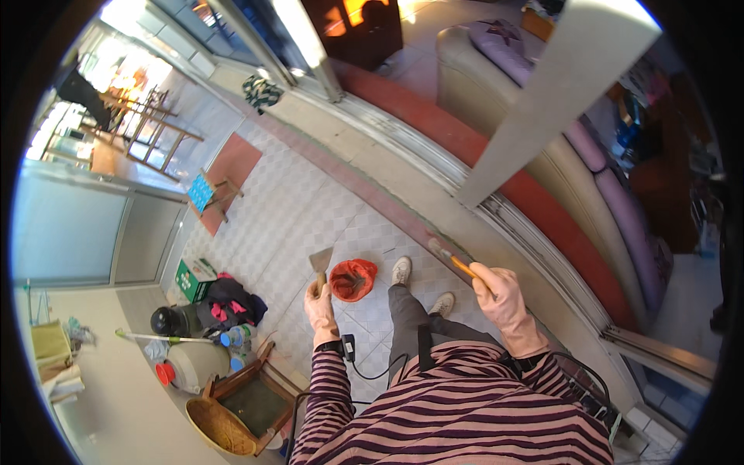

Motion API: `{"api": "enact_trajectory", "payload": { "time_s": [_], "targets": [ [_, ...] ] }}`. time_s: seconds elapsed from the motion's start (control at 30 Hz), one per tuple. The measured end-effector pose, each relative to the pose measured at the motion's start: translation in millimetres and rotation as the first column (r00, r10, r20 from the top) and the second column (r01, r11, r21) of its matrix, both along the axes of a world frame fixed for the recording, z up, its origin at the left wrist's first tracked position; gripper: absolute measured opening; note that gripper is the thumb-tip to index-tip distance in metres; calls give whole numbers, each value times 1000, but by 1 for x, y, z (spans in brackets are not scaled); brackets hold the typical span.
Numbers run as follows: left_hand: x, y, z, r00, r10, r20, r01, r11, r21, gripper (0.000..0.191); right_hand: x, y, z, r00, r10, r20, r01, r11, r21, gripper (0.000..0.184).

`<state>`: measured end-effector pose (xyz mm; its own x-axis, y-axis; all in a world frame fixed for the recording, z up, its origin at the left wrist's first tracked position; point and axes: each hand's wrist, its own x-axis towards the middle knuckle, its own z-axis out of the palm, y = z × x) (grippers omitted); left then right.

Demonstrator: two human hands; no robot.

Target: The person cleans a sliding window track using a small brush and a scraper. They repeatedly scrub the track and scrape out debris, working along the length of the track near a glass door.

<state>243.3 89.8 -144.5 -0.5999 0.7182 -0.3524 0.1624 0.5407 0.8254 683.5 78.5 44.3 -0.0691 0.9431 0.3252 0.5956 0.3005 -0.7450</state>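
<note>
My left hand [321, 308], in a pale glove, grips the handle of a putty knife [321, 260] with its wide metal blade pointing away from me. Just right of that blade, a bin with a red plastic liner [353, 280] stands on the tiled floor. In my gloved right hand [500, 293] is a small tool with an orange handle [463, 267]. Its pale head is too small to tell whether it is a brush or a scraper. That head is at the reddish-brown band [401, 216] along the foot of the window ledge [372, 168].
Sliding-door tracks [407, 148] run beside the ledge, with a sofa [552, 163] beyond. A folding stool [203, 192] stands on the checked tiles. To the left lie a green box [195, 280], dark clothing [232, 302], a large plastic jug [195, 366], a wooden frame [290, 381] and a woven basket [221, 427].
</note>
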Motion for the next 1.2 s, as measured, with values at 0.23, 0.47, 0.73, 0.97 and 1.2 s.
{"api": "enact_trajectory", "payload": {
  "time_s": [0.23,0.47,0.73,0.97,1.2],
  "targets": [
    [-45,-25,-79,803,394,448,-233,899,-372,34,22,-23,20,989,-126,71,125,992,20,21],
    [-17,-21,-58,893,237,382,-177,967,-186,29,59,-42,23,780,-604,-161,563,791,-241,26],
    [54,49,36,936,-77,344,62,997,54,34,55,-19,-8,774,-570,-275,553,820,-144,28],
    [142,130,100,915,-251,315,228,968,110,33,41,37,-29,789,-541,-292,578,815,50,20],
    [222,169,115,858,-276,433,222,960,173,22,56,37,-32,843,-521,-134,536,835,122,20]
  ]
}}
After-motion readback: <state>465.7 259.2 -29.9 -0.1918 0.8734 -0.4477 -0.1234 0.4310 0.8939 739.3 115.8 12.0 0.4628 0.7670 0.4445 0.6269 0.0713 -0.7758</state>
